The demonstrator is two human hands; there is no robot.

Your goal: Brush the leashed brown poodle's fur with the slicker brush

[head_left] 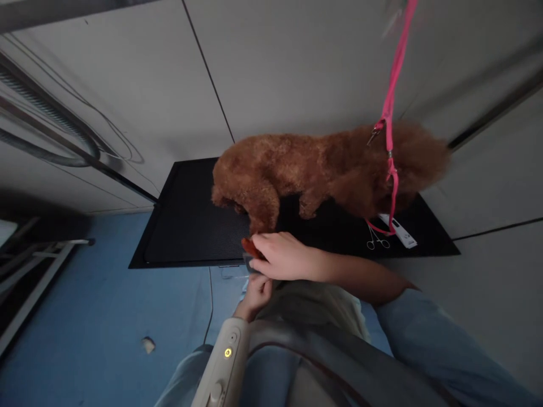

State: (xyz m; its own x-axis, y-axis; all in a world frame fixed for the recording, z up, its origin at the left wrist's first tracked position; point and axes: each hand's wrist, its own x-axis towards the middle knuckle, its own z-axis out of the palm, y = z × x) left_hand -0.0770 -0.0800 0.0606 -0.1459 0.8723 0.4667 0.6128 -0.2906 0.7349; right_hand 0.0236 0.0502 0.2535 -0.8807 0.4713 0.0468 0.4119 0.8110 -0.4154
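Two hands in view, both mine, both low at centre frame by the near edge of the black table (186, 226). My right hand (280, 257) comes in from the right on a bare forearm with a blue sleeve pushed up. Its fingers are curled shut around an orange item (248, 247) that pokes out on the left side of the fist. I cannot tell what the item is. A grey bit shows just below it, too dark to tell.

My left hand (257, 294) sits just under the right hand, close to my body, with its fingers bent inward. I cannot tell whether it grips anything.

The orange item is at the table's front edge, just below the hind paw of a brown curly dog (314, 169). The dog stands on the table with its rear to the left and its head to the right, blurred. A pink leash (390, 102) runs from the top of the frame down to its neck and loops under it.

Metal scissors (377, 243) and a white device (401, 230) lie on the table below the dog's front, well apart from my hands. A beige unit (224, 362) with a lit yellow button sits at my waist. A thin cable (210, 305) hangs from the table edge over the blue floor (85, 316), where a small pale scrap (147, 345) lies.
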